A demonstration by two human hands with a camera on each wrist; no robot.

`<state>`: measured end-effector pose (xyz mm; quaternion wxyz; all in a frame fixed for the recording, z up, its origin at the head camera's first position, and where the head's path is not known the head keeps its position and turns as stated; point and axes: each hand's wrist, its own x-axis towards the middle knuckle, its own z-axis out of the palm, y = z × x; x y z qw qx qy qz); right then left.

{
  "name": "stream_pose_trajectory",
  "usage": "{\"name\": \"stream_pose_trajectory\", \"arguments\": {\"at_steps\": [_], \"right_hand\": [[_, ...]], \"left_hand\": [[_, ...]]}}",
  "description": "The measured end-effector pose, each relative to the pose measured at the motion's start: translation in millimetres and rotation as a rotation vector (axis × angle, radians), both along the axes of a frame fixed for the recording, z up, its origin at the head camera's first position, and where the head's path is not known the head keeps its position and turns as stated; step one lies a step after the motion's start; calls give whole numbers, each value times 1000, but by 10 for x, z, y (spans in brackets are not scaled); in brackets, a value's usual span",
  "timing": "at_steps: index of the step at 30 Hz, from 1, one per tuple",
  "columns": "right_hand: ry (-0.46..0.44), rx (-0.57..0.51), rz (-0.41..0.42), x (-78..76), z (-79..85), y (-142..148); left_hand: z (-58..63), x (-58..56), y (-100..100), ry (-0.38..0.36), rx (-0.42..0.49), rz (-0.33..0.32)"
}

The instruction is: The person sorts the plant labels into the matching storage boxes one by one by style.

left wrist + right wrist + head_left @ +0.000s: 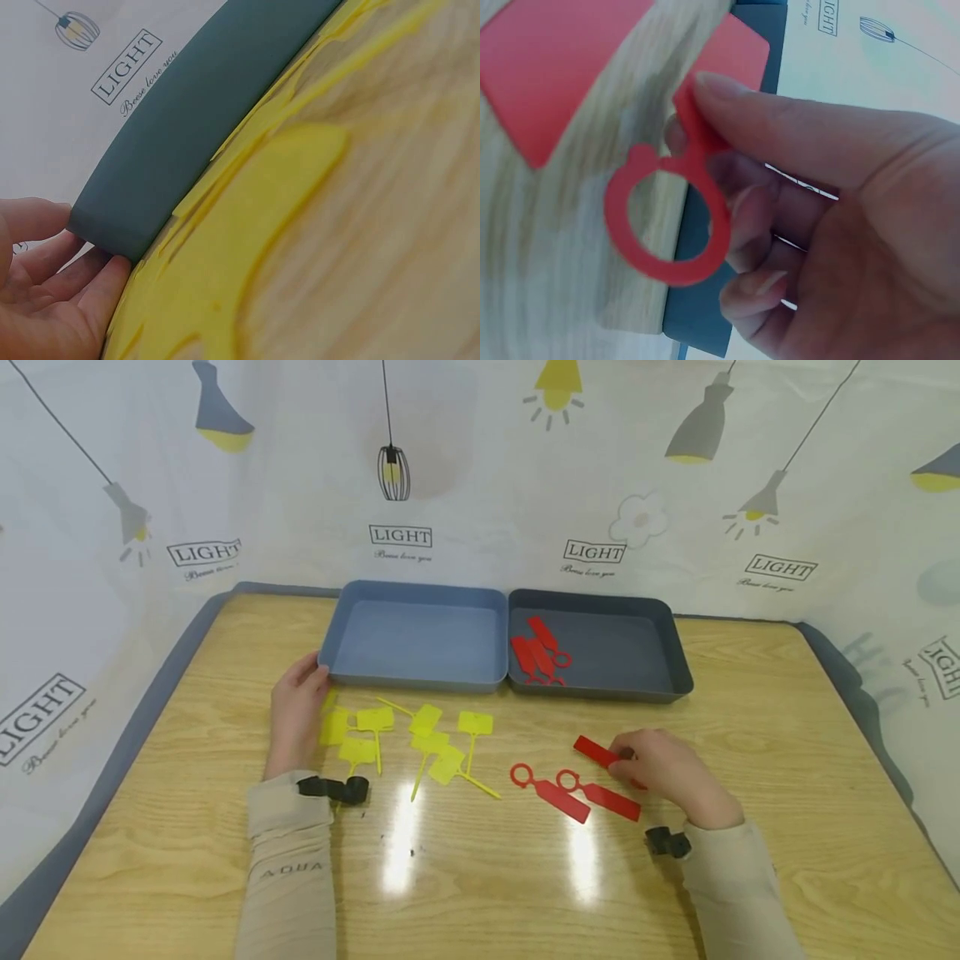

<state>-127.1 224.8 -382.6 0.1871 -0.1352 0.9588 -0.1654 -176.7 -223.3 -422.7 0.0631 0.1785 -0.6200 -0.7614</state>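
Head: held tag (594, 751) partly hidden.

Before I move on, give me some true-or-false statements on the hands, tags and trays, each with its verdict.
1. The right hand pinches a red tag. True.
2. The left hand touches nothing. False: it holds the blue tray at its near left corner.
3. Three red tags lie in the dark gray tray. True.
4. The yellow tags lie inside the blue tray. False: they lie on the table, in front of it.
5. Two more red tags lie on the table near the right hand. True.
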Motion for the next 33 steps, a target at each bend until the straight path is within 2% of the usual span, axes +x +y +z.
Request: {"name": "stream_pose_trajectory", "arguments": {"at_steps": [5,16,21,27,33], "right_hand": [[70,-27,-15,5,35,32],[135,-78,-67,-3,81,57],[193,-93,-84,-18,104,58],[236,-111,-110,-27,138,50],[261,-205,-157,-28,125,49]], "left_hand": [[-8,0,4,-5,13,2],[6,-6,6,-15,26,5],[12,0,7,-29,-9,6],[14,10,-16,-19,17,12],[14,0,-6,-14,24,8]]}}
